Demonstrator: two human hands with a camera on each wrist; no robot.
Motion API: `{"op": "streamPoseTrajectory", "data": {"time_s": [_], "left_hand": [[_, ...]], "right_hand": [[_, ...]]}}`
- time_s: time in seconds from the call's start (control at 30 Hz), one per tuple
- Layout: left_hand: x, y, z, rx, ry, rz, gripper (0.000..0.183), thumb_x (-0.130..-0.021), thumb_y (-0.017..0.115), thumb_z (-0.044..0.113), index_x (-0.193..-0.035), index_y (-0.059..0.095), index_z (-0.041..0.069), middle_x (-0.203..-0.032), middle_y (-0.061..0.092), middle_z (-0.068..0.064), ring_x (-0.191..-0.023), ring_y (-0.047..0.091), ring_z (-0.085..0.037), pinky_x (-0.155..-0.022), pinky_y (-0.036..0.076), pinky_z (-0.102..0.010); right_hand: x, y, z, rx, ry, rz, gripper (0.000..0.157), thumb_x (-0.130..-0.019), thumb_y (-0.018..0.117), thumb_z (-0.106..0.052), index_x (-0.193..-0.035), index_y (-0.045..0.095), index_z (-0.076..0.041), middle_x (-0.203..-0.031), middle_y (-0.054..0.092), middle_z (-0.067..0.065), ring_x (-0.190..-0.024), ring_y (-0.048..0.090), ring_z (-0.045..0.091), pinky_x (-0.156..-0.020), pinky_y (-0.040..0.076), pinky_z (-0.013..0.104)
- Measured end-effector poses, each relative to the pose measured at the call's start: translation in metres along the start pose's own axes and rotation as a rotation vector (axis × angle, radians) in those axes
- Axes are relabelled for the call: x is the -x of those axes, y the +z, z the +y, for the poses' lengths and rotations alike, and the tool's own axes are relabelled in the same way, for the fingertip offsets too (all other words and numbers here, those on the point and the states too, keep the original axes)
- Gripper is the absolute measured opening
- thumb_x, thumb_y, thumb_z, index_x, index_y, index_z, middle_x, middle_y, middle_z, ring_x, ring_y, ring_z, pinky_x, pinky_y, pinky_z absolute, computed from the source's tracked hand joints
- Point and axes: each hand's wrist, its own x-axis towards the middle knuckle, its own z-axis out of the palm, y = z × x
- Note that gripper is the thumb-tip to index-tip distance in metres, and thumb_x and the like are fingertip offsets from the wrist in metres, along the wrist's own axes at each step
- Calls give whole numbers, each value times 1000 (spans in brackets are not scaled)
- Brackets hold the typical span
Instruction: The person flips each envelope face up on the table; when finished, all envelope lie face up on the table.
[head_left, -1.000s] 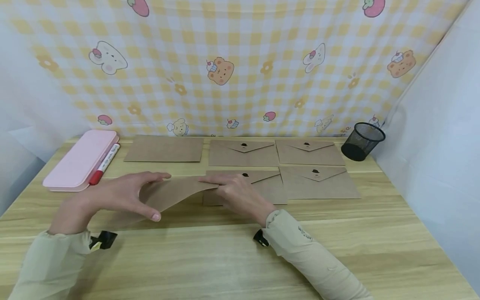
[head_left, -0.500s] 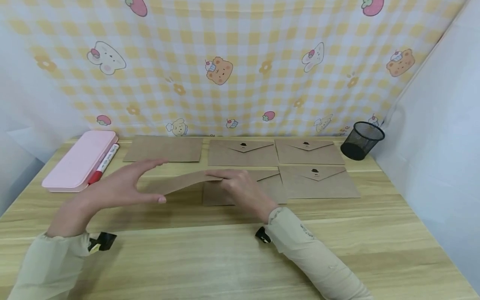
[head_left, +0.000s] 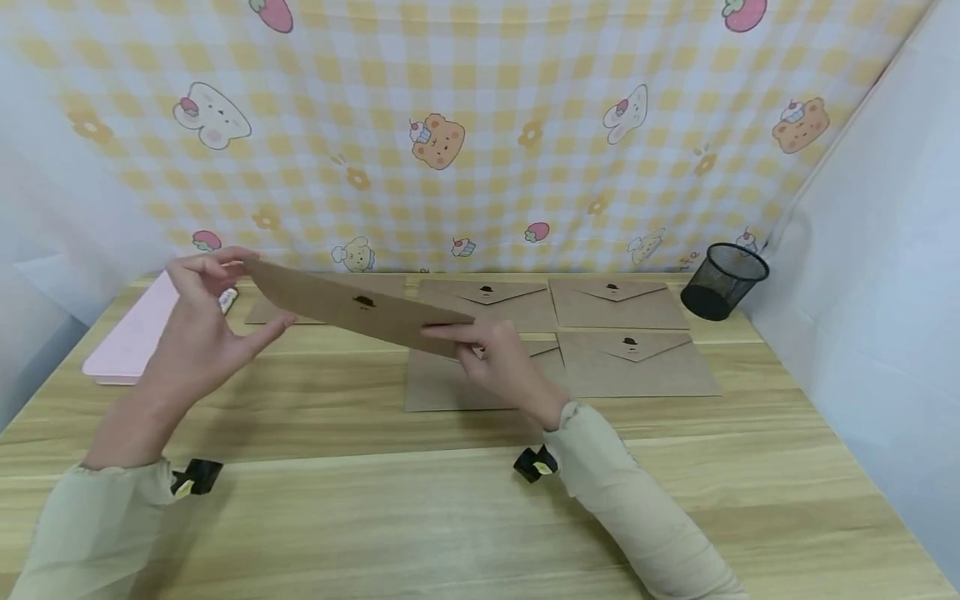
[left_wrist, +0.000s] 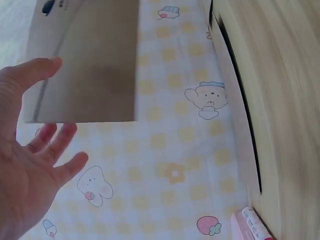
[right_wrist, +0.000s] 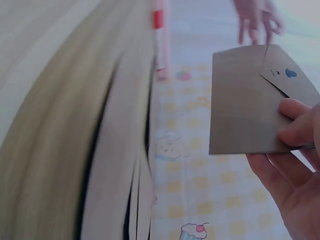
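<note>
A brown kraft envelope [head_left: 330, 300] with a small black hat print is held up in the air, tilted, its left end higher in the head view. My right hand [head_left: 510, 367] pinches its right end, thumb on one face and fingers on the other, as the right wrist view [right_wrist: 295, 165] shows. My left hand [head_left: 198, 325] is at the envelope's other end, thumb and fingers spread apart. In the left wrist view the left hand's thumb [left_wrist: 37, 72] overlaps the envelope [left_wrist: 95, 65]; whether it touches, I cannot tell.
Several envelopes lie flat on the wooden table [head_left: 420, 517]: two at back [head_left: 450, 312] [head_left: 622, 308], others in front [head_left: 637, 375], one plain [head_left: 262, 312] at back left. A pink case [head_left: 127, 342] and a mostly hidden marker [head_left: 228, 298] are left. A black mesh cup [head_left: 723, 283] stands right.
The envelope has risen from near the table and turned, so its hat print now shows. My left hand has moved up to its left end; my right hand keeps its hold and has lifted slightly.
</note>
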Motion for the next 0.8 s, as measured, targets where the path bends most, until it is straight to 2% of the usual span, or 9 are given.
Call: {"op": "streamPoseTrajectory", "data": {"time_s": [0.1,0.13,0.27,0.37,0.4,0.5,0.6,0.73,0.8], "left_hand": [[1,-1,-1,-23,25,13,64,-60,78,-15,-101,30,-9,-116,47,-20,-104,50,-28,-92,29,-12],[2,-1,-1,-37,43,9,62,-60,79,-14,-103,34,-10,-113,49,-20,-101,50,-30,-91,29,-11],[3,-2,-2,-72,124,39,53,-59,78,-15,-104,52,-8,-97,57,-13,-95,51,-7,-86,32,-11],[3,-3,-1,-82,151,75,48,-58,78,-18,-100,58,-6,-93,60,-8,-87,48,9,-82,36,-11],[3,-3,-2,-83,154,80,47,-59,77,-19,-100,60,-6,-92,60,-8,-85,48,11,-80,36,-11],[3,-4,-3,-115,171,64,46,-61,77,-16,-102,62,-3,-84,59,-5,-73,46,8,-72,36,-11],[3,-4,-6,-150,180,36,47,-62,78,-12,-105,64,0,-76,56,-2,-63,44,3,-63,34,-14],[3,-4,-6,-169,156,3,47,-62,80,-9,-105,64,3,-65,51,3,-53,40,1,-54,31,-16],[3,-5,-5,-162,142,-11,46,-62,80,-8,-104,64,4,-58,45,5,-49,37,1,-51,30,-15]], "right_hand": [[-1,-5,-2,-142,51,9,40,-85,46,13,-110,70,-7,-69,61,2,-44,19,6,-41,22,21],[-2,-6,-2,-170,68,12,39,-86,46,13,-110,70,-8,-76,64,2,-43,20,8,-41,22,21],[-1,-10,-4,-247,144,6,37,-89,48,9,-112,69,-11,-79,64,4,-42,23,12,-41,24,23],[0,-10,-4,-263,185,2,36,-90,49,7,-113,69,-13,-81,63,2,-43,26,12,-41,26,23],[0,-10,-3,-265,190,0,36,-90,49,7,-114,68,-12,-89,65,1,-44,29,12,-42,27,23],[0,-9,-2,-268,191,-9,33,-90,52,4,-117,66,-11,-102,65,0,-49,44,14,-44,34,24],[0,-8,-2,-271,196,-23,32,-91,54,1,-119,64,-10,-101,64,2,-58,57,15,-47,41,25],[0,-7,-3,-278,241,-44,31,-92,54,-1,-120,63,-10,-102,62,3,-61,60,16,-50,49,34],[0,-6,-4,-292,266,-58,30,-93,53,-1,-121,62,-9,-99,61,7,-60,60,20,-52,51,40]]}}
